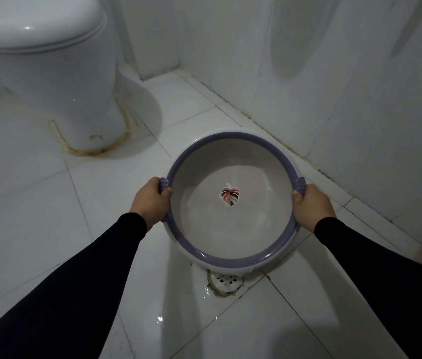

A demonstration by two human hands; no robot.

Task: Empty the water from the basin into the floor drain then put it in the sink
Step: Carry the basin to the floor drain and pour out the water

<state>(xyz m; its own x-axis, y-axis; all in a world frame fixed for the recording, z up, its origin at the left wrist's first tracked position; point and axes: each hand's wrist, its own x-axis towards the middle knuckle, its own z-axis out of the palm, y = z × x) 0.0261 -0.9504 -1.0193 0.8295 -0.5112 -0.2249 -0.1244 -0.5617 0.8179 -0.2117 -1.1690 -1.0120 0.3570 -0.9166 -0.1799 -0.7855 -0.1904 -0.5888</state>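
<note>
Two hands hold a round basin (233,200) over a white tiled floor (36,203), seen from above by the head camera. Both arms wear black sleeves (80,288) and reach in from the bottom corners. The left hand (150,200) grips a small purple lug on the basin's left rim, thumb curled over the top edge and fingers wrapped beneath. The right hand (311,206) grips the matching lug on the right rim in the same way. The basin is pale inside with a purple rim, and a leaf design (230,196) in red and dark stripes sits at the middle of its bottom. It tilts toward the viewer, its near edge lowest. Shallow water shows as a faint line across the inner wall. Directly below the near edge lies the drain (224,279), a round white grate partly hidden by the basin. The tiles around the drain are wet and glossy. A white toilet (49,60) stands at upper left, its base ringed with yellowed sealant. Tiled wall (334,73) fills the upper right, meeting the floor along a grimy seam.
</note>
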